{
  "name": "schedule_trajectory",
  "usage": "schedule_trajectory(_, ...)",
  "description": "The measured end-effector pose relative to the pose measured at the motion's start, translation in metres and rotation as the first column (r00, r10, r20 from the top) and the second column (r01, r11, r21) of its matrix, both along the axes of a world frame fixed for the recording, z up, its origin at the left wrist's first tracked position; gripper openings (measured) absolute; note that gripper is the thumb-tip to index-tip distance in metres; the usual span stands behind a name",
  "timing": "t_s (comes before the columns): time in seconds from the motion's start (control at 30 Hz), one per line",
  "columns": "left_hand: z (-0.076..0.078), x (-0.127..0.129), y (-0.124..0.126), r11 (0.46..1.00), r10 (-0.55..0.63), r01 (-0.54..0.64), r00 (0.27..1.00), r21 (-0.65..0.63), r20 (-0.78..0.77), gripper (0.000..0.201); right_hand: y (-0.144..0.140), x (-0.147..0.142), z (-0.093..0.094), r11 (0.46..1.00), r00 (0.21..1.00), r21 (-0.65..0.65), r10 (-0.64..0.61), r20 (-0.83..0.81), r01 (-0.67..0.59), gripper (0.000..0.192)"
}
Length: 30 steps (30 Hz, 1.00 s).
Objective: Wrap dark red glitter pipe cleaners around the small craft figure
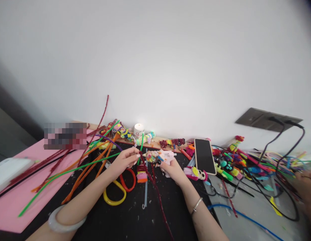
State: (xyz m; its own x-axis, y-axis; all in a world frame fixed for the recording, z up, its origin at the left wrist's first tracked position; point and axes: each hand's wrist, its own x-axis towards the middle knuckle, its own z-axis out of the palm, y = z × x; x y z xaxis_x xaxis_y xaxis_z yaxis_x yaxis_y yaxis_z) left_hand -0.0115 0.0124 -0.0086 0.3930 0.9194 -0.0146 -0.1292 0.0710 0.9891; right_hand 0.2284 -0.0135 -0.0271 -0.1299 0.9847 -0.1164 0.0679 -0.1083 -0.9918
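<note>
Red fuzzy stem (159, 198), mid-frame | left hand (125, 161) pinched it | right hand (172, 169) held glue gun (168, 155) | likely gluing; next move needed care

I see a chunky pale bangle (67, 228), left arm (97, 189); slim silvery bracelet (196, 205), dark nails (159, 162), right arm (189, 193)!

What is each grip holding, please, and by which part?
The left grip pinches a dark red fuzzy stem near its upper end; the right grip holds what looks like a pale pink glue gun, apparently by its handle.
</note>
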Motion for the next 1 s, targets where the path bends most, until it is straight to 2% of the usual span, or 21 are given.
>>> schedule_trajectory(0.6,0.010,0.000,-0.003,0.996,0.058,-0.055,0.998,-0.067,0.031,0.028,-0.001,0.001,0.002,0.997,0.999,0.057,0.048,0.007,-0.049,0.028)
schedule_trajectory(1.0,0.009,-0.002,-0.002,0.990,0.120,-0.109,0.984,-0.085,0.135,0.025,-0.002,-0.001,0.008,0.995,0.998,0.086,0.052,0.039,-0.055,0.026)
